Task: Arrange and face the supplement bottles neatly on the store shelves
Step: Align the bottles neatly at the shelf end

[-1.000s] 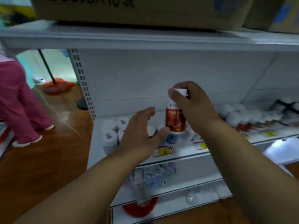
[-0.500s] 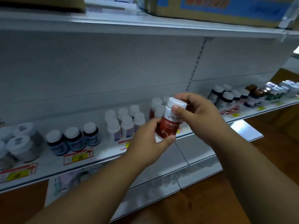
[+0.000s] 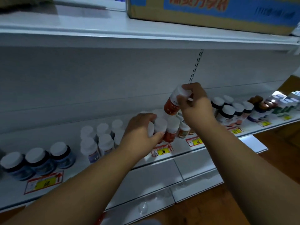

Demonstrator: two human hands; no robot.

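I see my right hand (image 3: pixel 195 105) holding a bottle (image 3: pixel 174 103) tilted above the shelf (image 3: pixel 113 161); my left hand (image 3: pixel 140 132) grips a standing bottle (image 3: pixel 159 127) below it. A box (image 3: pixel 211 13) sits on the upper shelf (image 3: pixel 146 34).

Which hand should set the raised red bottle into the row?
Right. The right hand already grips the red bottle by its cap, tilted just above the red row; the left hand is holding a shelved bottle.

A cardboard box (image 3: pixel 211 15) with blue and orange print is sitting on the top ledge at the upper right. Yellow price tags (image 3: pixel 162 151) are lying along the front edge, and a wooden floor (image 3: pixel 276 143) is showing at the lower right.
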